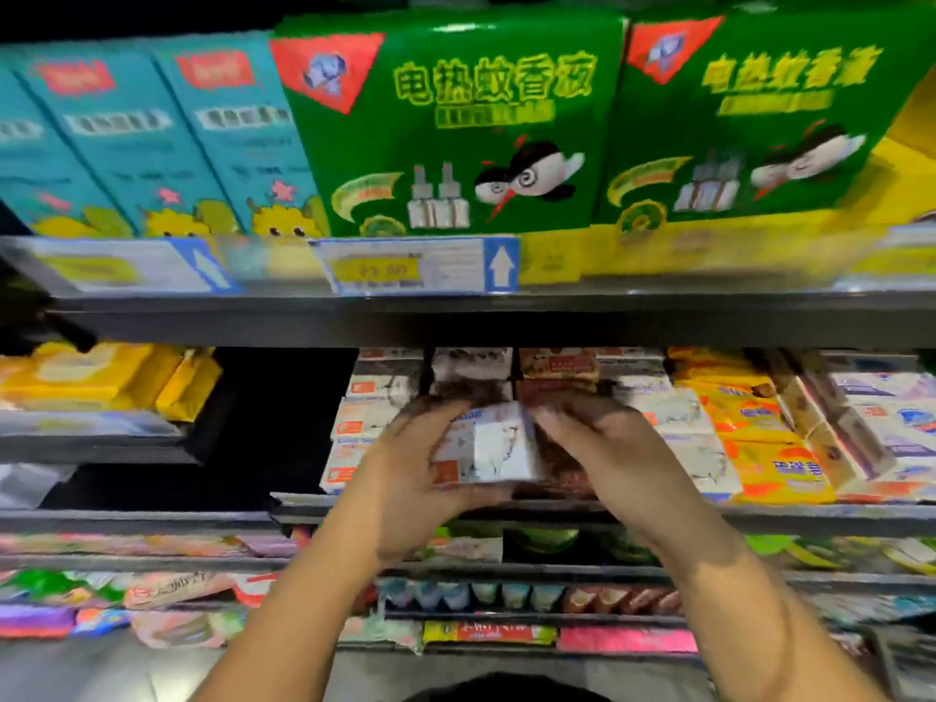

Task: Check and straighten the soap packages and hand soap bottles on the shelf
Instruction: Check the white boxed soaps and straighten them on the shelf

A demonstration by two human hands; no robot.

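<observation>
White plastic-wrapped soap package with an orange label is caught between both our hands at the front edge of the grey metal middle shelf. Our left grip wraps the package's left end, thumb along the underside and fingers curled over the top. Our right grip closes on its right end, fingers bent over the upper corner. The package sits slightly tilted. Motion blur softens the fingertips, and we cannot tell whether it rests on the goods beneath or hangs clear of them.

Just behind our hands stands a stack of brown-wrapped soap packages. To its left is a column of matching white soap packages. Right of our hands lie yellow-and-orange soap packs, and beyond them white-and-blue packs that lean at an angle.

On the shelf above, two large green cardboard boxes printed with yellow characters stand side by side, next to a row of teal boxes on their left. A yellow-and-white price tag is clipped to that shelf's rail below the left green box. Far left, on a lower ledge, sit bright yellow soft packs. Rows of mixed coloured packets fill the shelves beneath our forearms.
</observation>
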